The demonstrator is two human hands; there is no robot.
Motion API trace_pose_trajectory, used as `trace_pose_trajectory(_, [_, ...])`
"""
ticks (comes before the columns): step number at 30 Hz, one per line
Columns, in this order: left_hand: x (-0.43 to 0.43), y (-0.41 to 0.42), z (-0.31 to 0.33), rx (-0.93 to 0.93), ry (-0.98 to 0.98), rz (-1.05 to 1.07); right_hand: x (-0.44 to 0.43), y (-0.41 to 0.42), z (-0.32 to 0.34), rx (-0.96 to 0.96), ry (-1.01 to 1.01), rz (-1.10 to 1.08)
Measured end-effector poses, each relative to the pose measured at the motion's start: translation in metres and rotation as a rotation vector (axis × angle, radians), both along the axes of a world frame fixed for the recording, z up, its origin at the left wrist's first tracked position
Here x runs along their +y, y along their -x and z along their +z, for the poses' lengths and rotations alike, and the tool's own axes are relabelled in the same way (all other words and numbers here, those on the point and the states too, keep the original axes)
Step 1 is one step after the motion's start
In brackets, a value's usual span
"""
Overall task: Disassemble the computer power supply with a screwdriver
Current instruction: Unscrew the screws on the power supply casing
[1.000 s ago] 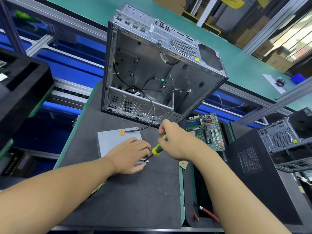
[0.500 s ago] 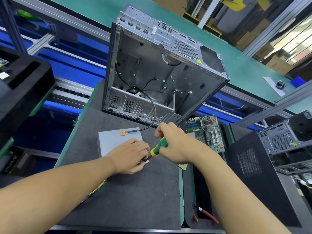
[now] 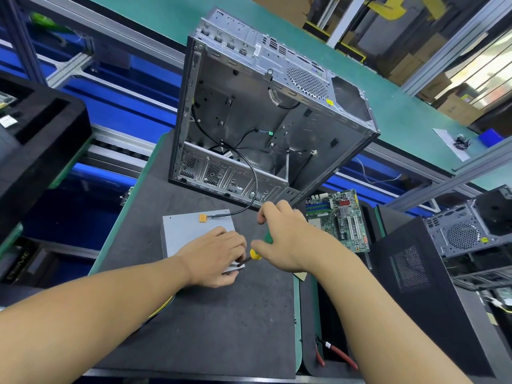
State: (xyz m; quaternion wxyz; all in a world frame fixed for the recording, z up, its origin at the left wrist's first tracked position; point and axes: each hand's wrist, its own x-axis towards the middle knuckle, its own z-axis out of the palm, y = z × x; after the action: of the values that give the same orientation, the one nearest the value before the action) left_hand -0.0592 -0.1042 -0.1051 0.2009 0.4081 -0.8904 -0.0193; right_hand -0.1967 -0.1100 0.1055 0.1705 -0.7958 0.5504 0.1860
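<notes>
The flat grey metal power supply box (image 3: 194, 231) lies on the dark grey foam mat (image 3: 221, 328), in front of the open silver computer case (image 3: 263, 120). The left hand (image 3: 219, 259) clasps the box's near right corner with curled fingers, hiding it. The right hand (image 3: 288, 239) is wrapped round the green and yellow handled screwdriver (image 3: 259, 249). Its dark shaft disappears under the left fingers, so the tip and any screw can't be made out
</notes>
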Motion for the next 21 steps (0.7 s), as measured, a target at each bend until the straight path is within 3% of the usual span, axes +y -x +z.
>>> trace_pose_trajectory(4, [0.0,-0.0007,0.0005,0.002,-0.014,-0.017,0.0007,0.0007,-0.0069,0.035,0.144,0.001])
trace_pose_trajectory(11, [-0.0003,-0.0001,0.0009,-0.033,0.032,0.006,-0.0031,-0.0008,0.0014,-0.049,-0.041,0.035])
trace_pose_trajectory(16, [-0.0001,-0.0004,0.0019,-0.016,0.032,0.006,0.0008,-0.0021,-0.0013,0.065,0.099,-0.004])
trace_pose_trajectory(21, [-0.0002,-0.0003,0.0012,-0.035,0.038,0.0,-0.0028,-0.0012,-0.0029,-0.068,0.051,-0.022])
